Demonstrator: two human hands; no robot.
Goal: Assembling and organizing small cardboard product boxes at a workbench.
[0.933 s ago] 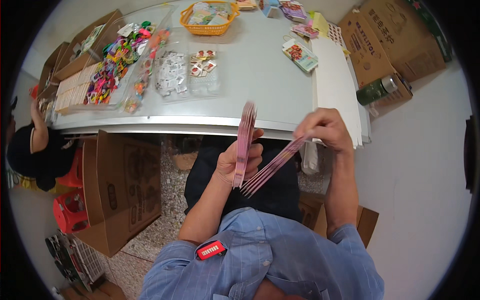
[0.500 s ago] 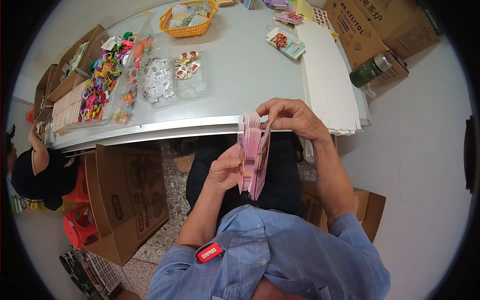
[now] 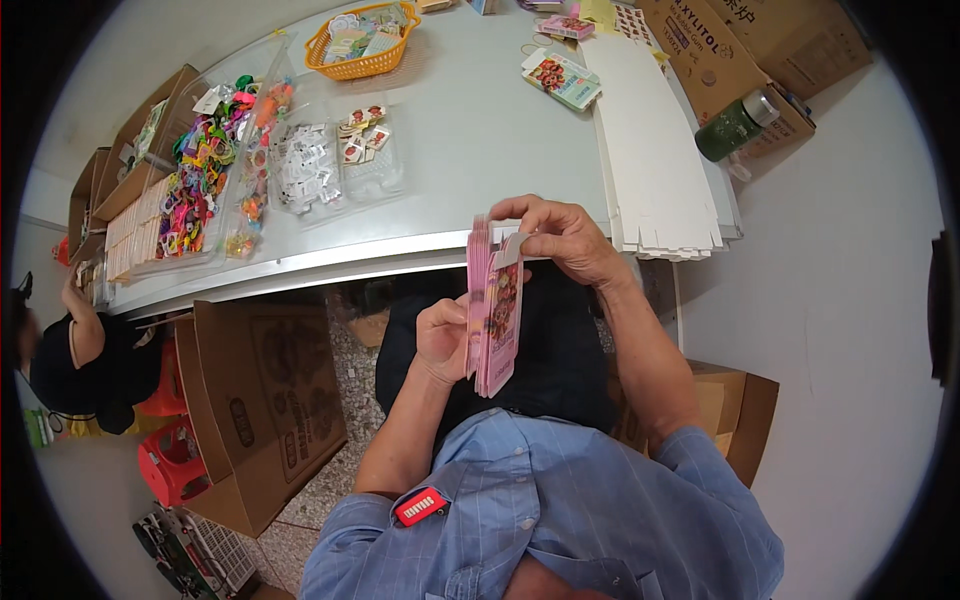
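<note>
A stack of flattened pink printed cartons (image 3: pixel 496 335) stands upright over my lap, by the table's front edge. My left hand (image 3: pixel 441 341) grips the stack from its left side, the thumb along the edges and the other fingers hidden behind. At the stack's upper end, my right hand (image 3: pixel 572 243) pinches the pale top flap of the outermost carton between thumb and fingers. That carton's printed face is turned to the right. Individual cartons show as thin layered edges along the left of the stack.
On the grey table (image 3: pixel 480 140) are a clear bin of colourful trinkets (image 3: pixel 210 165), trays of small cards (image 3: pixel 307 165), a yellow basket (image 3: pixel 365 65), a green carton (image 3: pixel 562 78) and long white card strips (image 3: pixel 655 150). A green bottle (image 3: pixel 735 125) stands right; a cardboard box (image 3: pixel 265 390) and another person (image 3: pixel 85 350) are left.
The fanned cartons have come closer together, and the stack has turned so the outermost printed face shows more. My right hand has shifted slightly left with the top flap.
</note>
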